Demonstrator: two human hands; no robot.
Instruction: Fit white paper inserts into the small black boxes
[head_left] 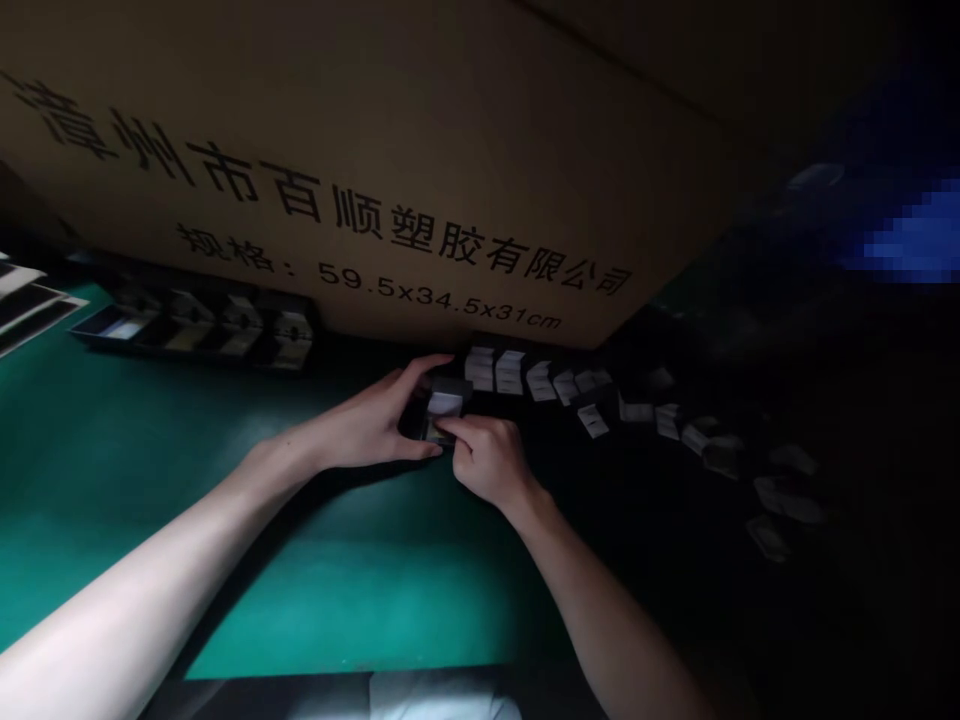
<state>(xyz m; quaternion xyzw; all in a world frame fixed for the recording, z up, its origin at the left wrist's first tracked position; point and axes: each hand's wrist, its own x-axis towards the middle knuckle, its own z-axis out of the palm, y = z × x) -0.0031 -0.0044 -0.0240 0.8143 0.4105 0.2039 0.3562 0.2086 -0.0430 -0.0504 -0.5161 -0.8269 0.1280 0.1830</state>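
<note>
My left hand [367, 420] and my right hand [487, 460] meet over a small dark box [448, 385] at the far edge of the green mat [337, 580]. The left fingers wrap its left side and far end. My right index finger presses on a white card or label [444, 404] at the box's near side. A curving line of several small white-and-dark packets [540, 382] lies to the right of my hands, fading into shadow.
A large cardboard carton [375, 170] with black Chinese print and "59.5x34.5x31cm" stands across the back. A dark compartment tray [202, 330] holding similar items sits at the left, beside stacked dark sheets [30, 305]. A white item [442, 695] shows at the bottom edge.
</note>
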